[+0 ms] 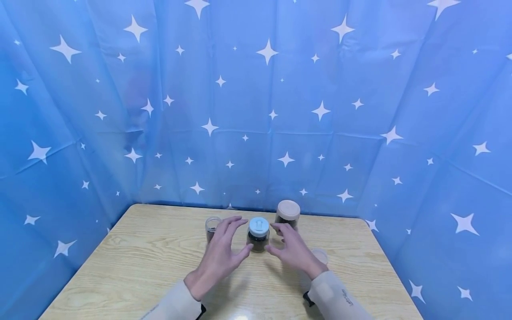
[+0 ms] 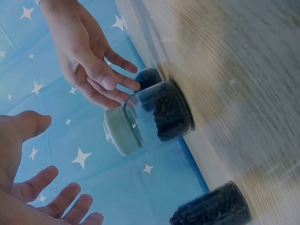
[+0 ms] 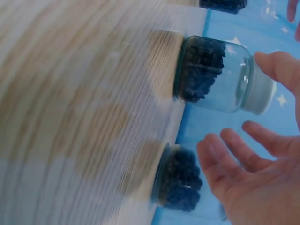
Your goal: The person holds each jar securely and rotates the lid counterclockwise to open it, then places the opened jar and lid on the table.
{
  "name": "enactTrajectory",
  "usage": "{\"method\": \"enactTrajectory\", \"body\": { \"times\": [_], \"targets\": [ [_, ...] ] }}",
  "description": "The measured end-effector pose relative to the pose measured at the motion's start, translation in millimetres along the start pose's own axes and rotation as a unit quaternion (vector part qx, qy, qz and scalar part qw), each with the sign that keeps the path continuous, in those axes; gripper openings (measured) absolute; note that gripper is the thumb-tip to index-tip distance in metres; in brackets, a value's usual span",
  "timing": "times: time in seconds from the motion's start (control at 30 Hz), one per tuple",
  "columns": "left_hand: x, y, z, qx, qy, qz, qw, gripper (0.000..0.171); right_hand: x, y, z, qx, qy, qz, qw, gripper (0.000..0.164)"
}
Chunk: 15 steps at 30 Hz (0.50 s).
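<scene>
A glass jar (image 1: pixel 258 242) with a light-blue lid (image 1: pixel 258 226) stands upright on the table, part filled with dark pieces that look like beans. My left hand (image 1: pixel 221 250) is spread at its left side, fingers apart and loosely bent. At the right side my right hand (image 1: pixel 294 250) faces it in a similar pose. In the right wrist view the right thumb (image 3: pixel 279 68) overlaps the lid's edge; whether it touches, I cannot tell. Neither hand grips anything. In the left wrist view a gap shows between the left hand (image 2: pixel 28 183) and the jar (image 2: pixel 159 112).
A jar with a pale pink lid (image 1: pixel 289 209) and dark contents stands behind, to the right. Left of the middle jar is an open-topped clear container (image 1: pixel 212 223) of dark pieces, partly behind my left hand. A clear round rim (image 1: pixel 320 255) shows beside my right wrist. A starry curtain (image 1: pixel 256 111) hangs behind the table.
</scene>
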<state>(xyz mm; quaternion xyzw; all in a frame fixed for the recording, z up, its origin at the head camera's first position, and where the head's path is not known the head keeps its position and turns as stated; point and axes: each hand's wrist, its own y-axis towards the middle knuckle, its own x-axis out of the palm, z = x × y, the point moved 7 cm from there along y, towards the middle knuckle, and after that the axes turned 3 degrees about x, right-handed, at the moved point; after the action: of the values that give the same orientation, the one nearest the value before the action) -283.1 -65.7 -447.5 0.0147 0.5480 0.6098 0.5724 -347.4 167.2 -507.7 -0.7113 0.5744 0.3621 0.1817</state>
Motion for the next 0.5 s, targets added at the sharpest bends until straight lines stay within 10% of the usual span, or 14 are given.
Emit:
{"method": "enactTrajectory", "body": {
  "times": [0.5],
  "targets": [
    [20.7,0.4,6.5,0.005,-0.01,-0.032,0.9994,0.071,13,20,1,0.017,0.033,-0.008,0.999,0.079]
  ]
}}
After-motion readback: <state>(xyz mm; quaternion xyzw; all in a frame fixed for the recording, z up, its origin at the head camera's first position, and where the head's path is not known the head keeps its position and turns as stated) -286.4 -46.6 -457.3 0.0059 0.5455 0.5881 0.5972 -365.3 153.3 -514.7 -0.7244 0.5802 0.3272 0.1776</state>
